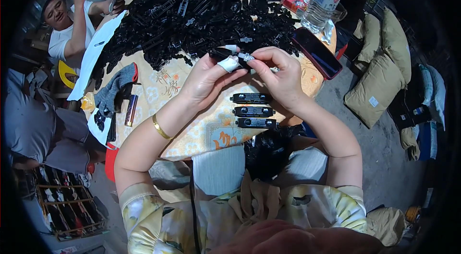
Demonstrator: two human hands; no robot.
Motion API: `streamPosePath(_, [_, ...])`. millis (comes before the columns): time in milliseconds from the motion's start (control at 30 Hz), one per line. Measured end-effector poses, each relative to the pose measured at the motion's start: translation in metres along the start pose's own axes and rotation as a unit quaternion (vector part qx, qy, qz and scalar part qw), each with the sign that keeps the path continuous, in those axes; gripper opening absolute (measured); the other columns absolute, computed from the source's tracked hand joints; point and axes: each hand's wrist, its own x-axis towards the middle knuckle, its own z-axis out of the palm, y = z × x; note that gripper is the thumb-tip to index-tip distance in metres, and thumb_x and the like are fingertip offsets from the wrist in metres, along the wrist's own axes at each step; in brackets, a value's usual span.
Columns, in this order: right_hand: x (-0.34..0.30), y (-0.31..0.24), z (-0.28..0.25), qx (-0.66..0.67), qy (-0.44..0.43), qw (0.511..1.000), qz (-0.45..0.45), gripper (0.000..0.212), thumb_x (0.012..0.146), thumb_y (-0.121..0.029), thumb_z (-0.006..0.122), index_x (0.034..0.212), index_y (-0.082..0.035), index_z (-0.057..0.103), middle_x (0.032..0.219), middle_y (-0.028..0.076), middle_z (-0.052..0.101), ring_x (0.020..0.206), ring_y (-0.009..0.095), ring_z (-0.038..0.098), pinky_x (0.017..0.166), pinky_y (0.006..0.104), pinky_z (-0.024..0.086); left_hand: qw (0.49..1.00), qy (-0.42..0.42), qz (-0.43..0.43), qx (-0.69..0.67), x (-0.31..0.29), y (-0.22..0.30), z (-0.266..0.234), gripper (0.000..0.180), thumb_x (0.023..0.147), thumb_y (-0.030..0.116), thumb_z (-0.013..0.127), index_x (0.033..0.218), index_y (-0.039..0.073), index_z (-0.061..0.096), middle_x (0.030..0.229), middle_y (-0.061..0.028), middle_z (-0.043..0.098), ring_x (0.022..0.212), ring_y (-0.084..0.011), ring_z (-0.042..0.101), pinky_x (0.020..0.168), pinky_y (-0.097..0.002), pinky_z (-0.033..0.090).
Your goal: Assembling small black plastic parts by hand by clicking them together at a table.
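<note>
My left hand [207, 72], with white coverings on two fingertips, grips a black plastic part [220, 55] above the table. Close beside it, my right hand [279, 72] pinches a small grey metal-looking piece [245, 57] between thumb and forefinger, against the black part. Between my forearms lie three long black assembled parts in a stack of rows: the far one [250, 98], the middle one [253, 111] and the near one [257, 123]. Beyond my hands spreads a large heap of loose black plastic parts [201, 19].
On the right stand a water bottle [324, 2], a red box [294, 1] and a dark phone [317, 52]. A grey glove [115, 90] and a dark tube [131, 110] lie left on the patterned tablecloth [192, 134]. Tan sacks [377, 86] rest on the floor; another person [67, 33] sits far left.
</note>
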Motion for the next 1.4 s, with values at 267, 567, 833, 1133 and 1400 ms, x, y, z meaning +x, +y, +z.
streamPosePath(267, [-0.001, 0.0, -0.002, -0.137, -0.03, 0.97, -0.198, 0.012, 0.074, -0.003, 0.069, 0.082, 0.002, 0.062, 0.083, 0.011, 0.064, 0.075, 0.02, 0.062, 0.065, 0.028, 0.049, 0.999, 0.028, 0.019, -0.037, 0.001, 0.001, -0.006, 0.031, 0.085, 0.005, 0.059, 0.115, 0.002, 0.05, 0.106, -0.0083, 0.057, 0.102, -0.0179, 0.057, 0.091, -0.0312, 0.049])
streamPosePath(567, [0.004, -0.006, -0.009, -0.03, 0.012, 0.997, -0.076, 0.009, 0.076, -0.003, 0.067, 0.084, 0.001, 0.064, 0.093, 0.012, 0.063, 0.082, 0.02, 0.061, 0.074, 0.028, 0.047, 0.999, -0.045, 0.017, 0.01, -0.002, -0.003, 0.001, 0.036, 0.083, -0.004, 0.057, 0.116, 0.003, 0.048, 0.105, -0.0078, 0.059, 0.096, -0.0149, 0.059, 0.088, -0.0289, 0.05])
streamPosePath(833, [0.005, -0.005, -0.009, -0.075, -0.021, 0.987, -0.139, 0.008, 0.076, -0.004, 0.068, 0.082, 0.0, 0.065, 0.091, 0.011, 0.064, 0.084, 0.021, 0.06, 0.077, 0.031, 0.047, 0.998, -0.04, 0.014, 0.054, -0.001, -0.004, 0.003, 0.037, 0.083, -0.004, 0.057, 0.119, 0.003, 0.048, 0.102, -0.0074, 0.06, 0.094, -0.0159, 0.061, 0.085, -0.0288, 0.052])
streamPosePath(1133, [0.007, -0.008, -0.014, -0.066, -0.053, 0.991, -0.099, 0.008, 0.076, 0.0, 0.063, 0.083, -0.001, 0.063, 0.097, 0.012, 0.063, 0.089, 0.021, 0.059, 0.079, 0.0308, 0.046, 0.997, -0.069, 0.035, -0.007, 0.0, 0.002, -0.001, 0.03, 0.093, 0.014, 0.048, 0.12, 0.003, 0.044, 0.112, -0.0112, 0.053, 0.103, -0.0207, 0.056, 0.088, -0.0368, 0.049])
streamPosePath(1400, [0.01, -0.014, -0.013, -0.154, -0.123, 0.945, -0.262, 0.015, 0.071, -0.011, 0.07, 0.082, -0.003, 0.062, 0.097, 0.011, 0.062, 0.096, 0.032, 0.054, 0.082, 0.0406, 0.043, 0.991, -0.114, -0.057, 0.036, -0.006, 0.002, -0.004, 0.034, 0.093, 0.022, 0.049, 0.118, 0.0, 0.043, 0.083, -0.0091, 0.059, 0.064, -0.0135, 0.062, 0.047, -0.0203, 0.051])
